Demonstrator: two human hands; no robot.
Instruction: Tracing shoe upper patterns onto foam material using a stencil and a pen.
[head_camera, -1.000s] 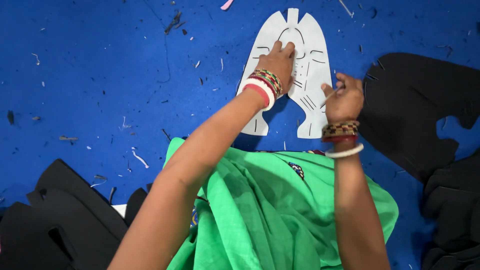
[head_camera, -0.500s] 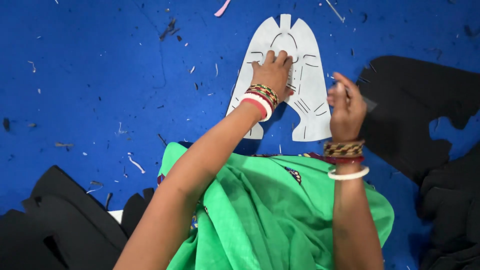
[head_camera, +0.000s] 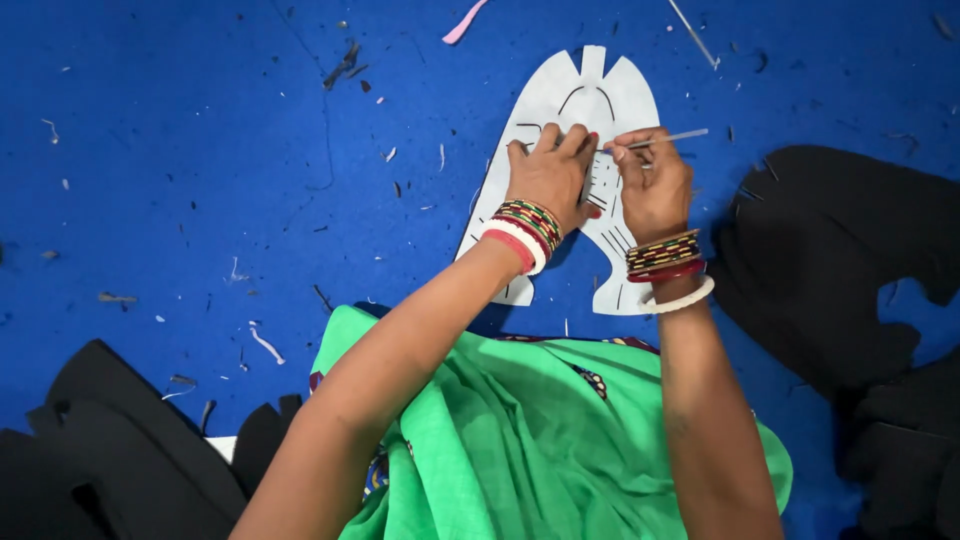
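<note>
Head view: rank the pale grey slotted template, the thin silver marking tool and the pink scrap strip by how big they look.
1. Pale grey slotted template, by far the largest.
2. Thin silver marking tool, held in the right hand.
3. Pink scrap strip: it looks close to the tool and is cut off by the frame edge, so their order is unsure.

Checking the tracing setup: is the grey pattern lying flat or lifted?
Flat: the grey pattern lies spread on the blue surface, pressed by the left hand.

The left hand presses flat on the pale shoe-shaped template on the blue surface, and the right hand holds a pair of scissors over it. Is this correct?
Not quite. In the head view the right hand holds a thin silver pen-like tool, not scissors. The rest holds: the left hand presses flat on the pale shoe-shaped template, which lies on the blue surface.
</note>
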